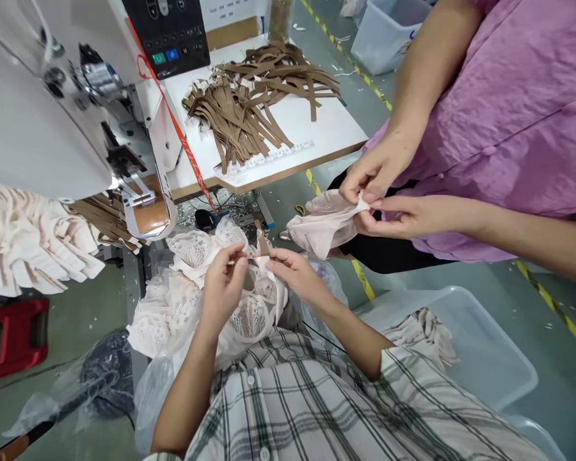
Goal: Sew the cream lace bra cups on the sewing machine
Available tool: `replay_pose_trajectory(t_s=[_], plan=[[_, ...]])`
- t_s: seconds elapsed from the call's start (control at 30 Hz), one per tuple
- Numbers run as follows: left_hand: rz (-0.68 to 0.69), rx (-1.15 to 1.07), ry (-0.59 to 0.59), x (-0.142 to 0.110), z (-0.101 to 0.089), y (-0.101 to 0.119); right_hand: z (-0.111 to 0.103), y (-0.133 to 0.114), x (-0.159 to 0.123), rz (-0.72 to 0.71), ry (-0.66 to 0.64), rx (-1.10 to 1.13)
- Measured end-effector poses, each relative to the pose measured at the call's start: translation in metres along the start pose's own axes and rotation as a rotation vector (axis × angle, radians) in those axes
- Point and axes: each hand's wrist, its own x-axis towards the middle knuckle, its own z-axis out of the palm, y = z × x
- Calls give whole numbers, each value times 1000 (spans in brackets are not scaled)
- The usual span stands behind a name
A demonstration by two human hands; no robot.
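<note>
My left hand [224,285] is in a pinch over a pile of pale pink lace bras [173,310]; whatever lies between its fingertips is too small to make out. Close by on the right, my right hand [300,275] pinches a short brown fabric strip [263,246] at the edge of a lace bra [249,315], which hangs over my lap. A narrow gap separates the two hands. Across from me, a co-worker's hands [388,192] hold another pale pink fabric piece [324,224] by its edge.
A sewing machine [139,153] with a control panel [170,38] stands at upper left. Brown strips [249,115] lie on the white table [312,147] beside a clear ruler [269,159]. Pale fabric pieces [33,237] hang at left. A clear bin [489,346] stands at lower right.
</note>
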Motion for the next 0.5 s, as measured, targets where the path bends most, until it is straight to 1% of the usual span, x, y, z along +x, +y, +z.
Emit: replay_pose_trajectory(t_s=[0.03, 0.17, 0.23, 0.3, 0.37, 0.43, 0.5], plan=[[9, 7, -23, 4, 0, -2, -1, -1, 0, 3, -7, -9], [-50, -81, -243, 16, 3, -5, -1, -6, -1, -35, -72, -51], [-33, -116, -287, 19, 7, -5, -2, -10, -1, -59, -113, -95], [-25, -132, -288, 20, 11, -4, -3, -12, -1, -67, -145, -137], [-53, -160, -251, 20, 15, -3, -5, -13, -1, -75, -157, -179], [-87, -186, -203, 19, 18, -1, -6, -15, -1, -93, -125, -229], [-89, -189, -138, 19, 20, -1, -6, -17, -2, -111, -59, -306]])
